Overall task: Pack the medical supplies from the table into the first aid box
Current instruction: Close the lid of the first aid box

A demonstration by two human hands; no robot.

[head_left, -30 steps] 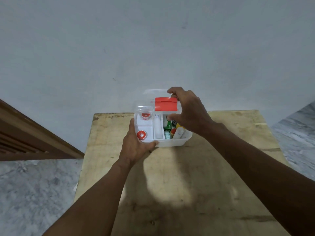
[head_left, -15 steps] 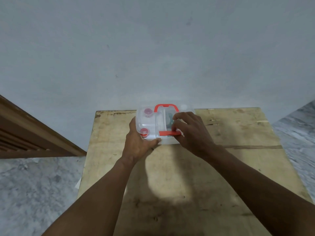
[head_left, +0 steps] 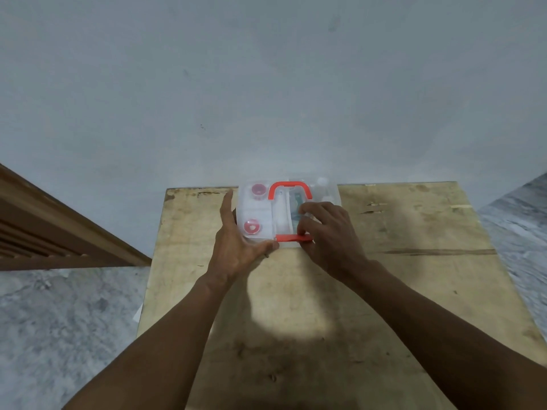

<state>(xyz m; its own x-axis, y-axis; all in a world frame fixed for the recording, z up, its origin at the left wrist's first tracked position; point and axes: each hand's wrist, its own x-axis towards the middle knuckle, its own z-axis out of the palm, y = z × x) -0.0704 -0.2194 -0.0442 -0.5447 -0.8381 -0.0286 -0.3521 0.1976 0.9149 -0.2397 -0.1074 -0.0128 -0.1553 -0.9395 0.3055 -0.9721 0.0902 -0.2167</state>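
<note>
Now the first aid box (head_left: 257, 211) sits lidded at the worktop's (head_left: 384, 291) far edge. Left hand (head_left: 236, 247) braces its side, fingers straight; right hand (head_left: 328, 232) pinches the red latch (head_left: 291, 238). Probably light, rigid, slick plastic, so best carried by the red handle (head_left: 290, 184)

Both of my hands are bare; my left hand (head_left: 236, 247) shows long ridges of tendon fanning across its back, from the wrist up towards the grip; faint creases ring that wrist; my right hand (head_left: 328, 232) shows a row of rounded knuckles just behind the fingertips; nails are too small to make out; behind each grip runs a bare arm; my left forearm (head_left: 165, 344) is lean and smooth, broadening away from the hand; my right forearm (head_left: 444, 327) is likewise uncovered, thickest farthest from the grip.
</note>
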